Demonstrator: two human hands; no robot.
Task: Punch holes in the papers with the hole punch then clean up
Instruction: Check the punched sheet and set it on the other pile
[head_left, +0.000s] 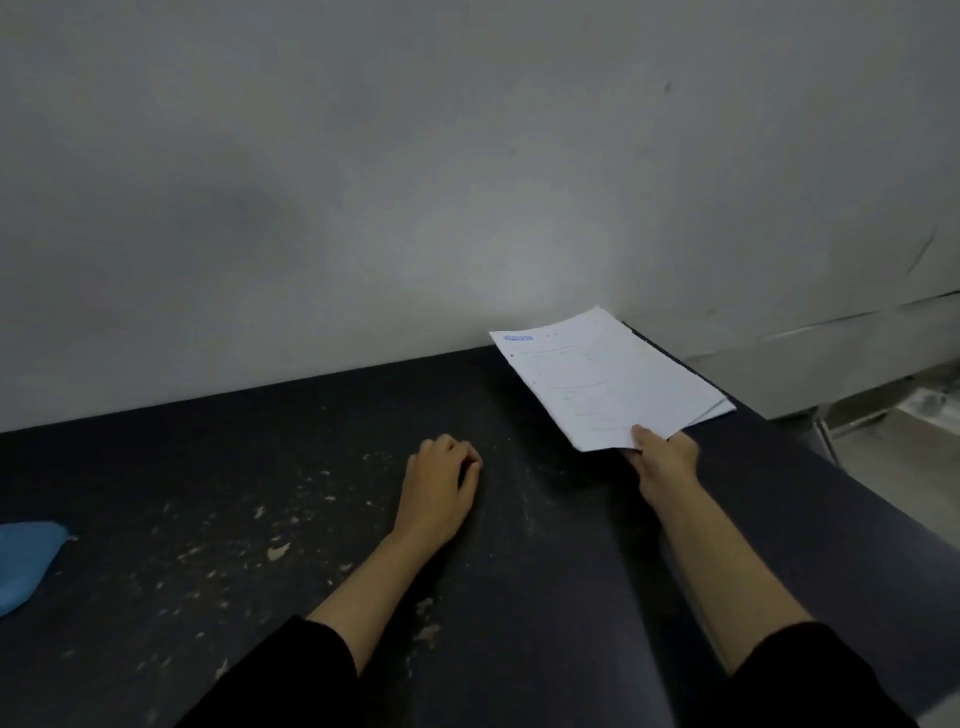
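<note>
- Right now the right hand (662, 457) pinches the near edge of the papers (610, 376), thumb on top, other fingers under the sheets.
- Papers = thin stack of white printed sheets w/ a small blue mark near the top-left corner; lower sheets fan out a bit at the stack's right side.
- Stack sits toward the far right corner of the table (519, 571), close to the wall (415, 182); near edge looks raised where it's gripped, can't tell if the far end touches the surface.
- Left hand (441, 491) rests on the table, palm down, fingers curled in loosely, holding nothing; well apart from the papers, to their left.
- Table top is dark & worn, w/ pale chipped patches mostly on the left half and around the left forearm.
- Blue object (26, 564) lies at the far left edge of view, partly cut off; soft-looking, can't tell what it is.
- Both forearms bare, black sleeves (291, 680) pushed up near the elbows.
- Hole punch not in view.
</note>
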